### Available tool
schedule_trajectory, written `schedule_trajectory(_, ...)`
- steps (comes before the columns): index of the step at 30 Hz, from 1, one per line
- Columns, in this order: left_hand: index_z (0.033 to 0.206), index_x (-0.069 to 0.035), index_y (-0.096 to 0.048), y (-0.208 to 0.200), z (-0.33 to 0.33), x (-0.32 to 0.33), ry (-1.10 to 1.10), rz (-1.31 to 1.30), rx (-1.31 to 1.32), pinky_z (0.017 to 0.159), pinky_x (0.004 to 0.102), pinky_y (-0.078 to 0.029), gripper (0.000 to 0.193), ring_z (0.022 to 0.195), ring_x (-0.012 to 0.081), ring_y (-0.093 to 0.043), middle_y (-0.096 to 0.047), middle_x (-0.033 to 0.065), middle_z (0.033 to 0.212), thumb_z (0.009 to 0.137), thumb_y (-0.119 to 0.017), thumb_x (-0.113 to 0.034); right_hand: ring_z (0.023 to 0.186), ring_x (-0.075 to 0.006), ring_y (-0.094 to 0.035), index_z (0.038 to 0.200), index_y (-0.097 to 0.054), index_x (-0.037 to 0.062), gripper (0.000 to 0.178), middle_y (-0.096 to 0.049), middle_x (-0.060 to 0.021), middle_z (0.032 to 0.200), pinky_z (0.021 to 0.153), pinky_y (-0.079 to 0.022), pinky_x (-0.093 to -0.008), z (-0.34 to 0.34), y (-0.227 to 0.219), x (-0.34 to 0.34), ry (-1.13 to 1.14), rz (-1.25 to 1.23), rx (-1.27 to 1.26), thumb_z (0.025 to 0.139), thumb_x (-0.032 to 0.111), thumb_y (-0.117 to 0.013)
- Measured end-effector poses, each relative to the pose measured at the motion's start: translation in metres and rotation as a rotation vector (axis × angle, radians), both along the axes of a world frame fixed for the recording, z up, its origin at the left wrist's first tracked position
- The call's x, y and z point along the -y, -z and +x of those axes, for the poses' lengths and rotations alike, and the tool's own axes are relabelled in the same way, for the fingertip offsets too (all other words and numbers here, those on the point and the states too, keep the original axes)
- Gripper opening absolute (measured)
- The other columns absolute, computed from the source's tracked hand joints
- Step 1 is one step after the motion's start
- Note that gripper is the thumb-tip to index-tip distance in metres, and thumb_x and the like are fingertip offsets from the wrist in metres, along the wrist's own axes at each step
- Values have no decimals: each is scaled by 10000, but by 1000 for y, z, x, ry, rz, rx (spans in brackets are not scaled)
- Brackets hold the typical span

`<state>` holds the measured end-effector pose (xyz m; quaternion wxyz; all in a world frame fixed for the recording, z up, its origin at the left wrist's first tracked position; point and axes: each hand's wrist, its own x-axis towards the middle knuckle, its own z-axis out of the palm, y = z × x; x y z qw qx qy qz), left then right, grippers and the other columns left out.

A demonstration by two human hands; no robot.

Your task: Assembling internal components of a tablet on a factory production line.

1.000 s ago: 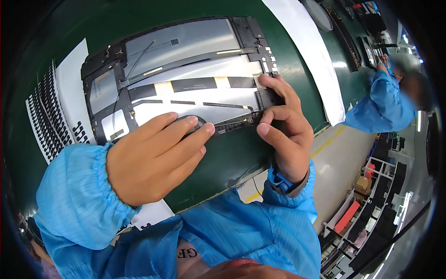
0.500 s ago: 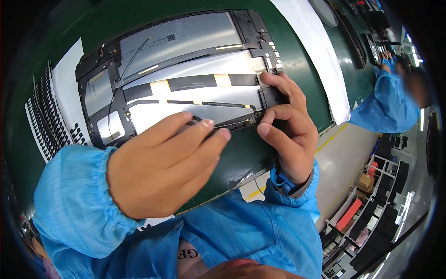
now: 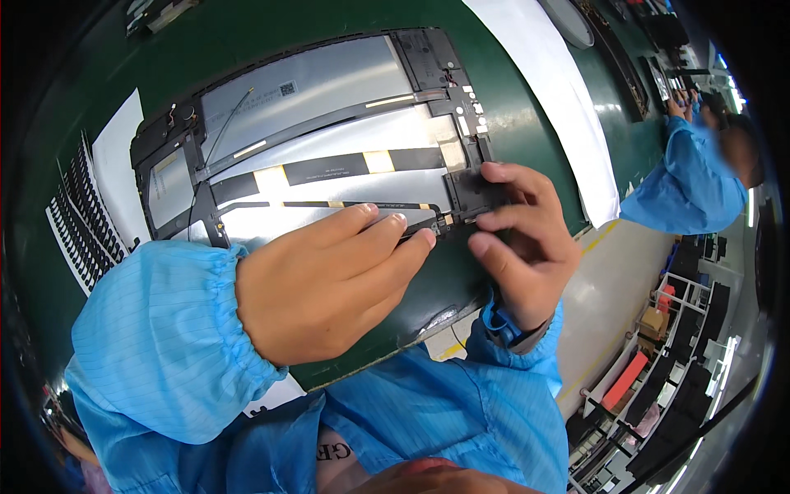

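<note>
An opened tablet-like device [image 3: 300, 82] lies on the green table, with silver metal panels and a black frame. A black flex cable strip [image 3: 329, 167] with yellow patches crosses its lower part, and a thinner dark strip [image 3: 309, 203] runs below. My left hand [image 3: 325, 288] rests with fingers stretched out over the device's near edge, fingertips by the lower right corner; what lies beneath them is hidden. At that corner my right hand [image 3: 535, 247] has thumb and fingers apart, slightly blurred, with nothing visible between them. Its index fingertip is beside the black right-hand part of the frame.
Rows of small black pieces on white sheets [image 3: 82, 214] lie at the left, next to a white paper [image 3: 119, 156]. A long white sheet [image 3: 551, 90] stretches along the right side. Dark items [image 3: 160, 15] sit at the far left. A person in blue [image 3: 687, 181] works at the right.
My left hand has slid right along the near edge toward the corner. My right hand has shifted slightly right, its fingers lifting off the corner. The whole view has moved slightly.
</note>
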<state>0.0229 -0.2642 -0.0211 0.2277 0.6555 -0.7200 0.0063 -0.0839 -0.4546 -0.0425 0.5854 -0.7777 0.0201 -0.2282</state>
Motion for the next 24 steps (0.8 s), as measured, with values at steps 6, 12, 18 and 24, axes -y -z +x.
schedule_trajectory(6, 888, 79, -582, -3, 0, -5, -13, 6, 13, 817, 413, -464, 266, 973, 309, -542, -531, 191, 1113, 653, -557, -43, 1053, -305, -498, 747, -622, -20, 181, -468, -219, 1148, 892, -396, -369, 3, -7, -5, -60, -279, -60, 579, -64, -676)
schedule_trajectory(12, 891, 81, -581, -1, 1, -3, -10, 9, 2, 814, 411, -464, 272, 976, 308, -541, -530, 194, 1114, 653, -558, -49, 964, -291, -497, 714, -652, 54, 198, -541, -143, 1081, 806, -413, -351, 5, -1, -7, 44, -343, -44, 530, 0, -700)
schedule_trajectory(18, 892, 82, -583, 1, -1, -4, -4, 8, 9, 813, 410, -464, 265, 978, 308, -538, -530, 194, 1114, 662, -557, -47, 967, -302, -489, 743, -655, 77, 225, -541, -144, 1076, 809, -409, -358, 4, -2, -7, 29, -434, -24, 533, 3, -692)
schedule_trajectory(24, 902, 72, -590, 2, 0, -2, 1, 20, 26, 821, 408, -456, 267, 996, 304, -528, -518, 187, 1137, 674, -551, -62, 957, -317, -478, 744, -651, 85, 237, -538, -146, 1068, 802, -406, -383, 6, -3, -5, -4, -529, 2, 523, -1, -665)
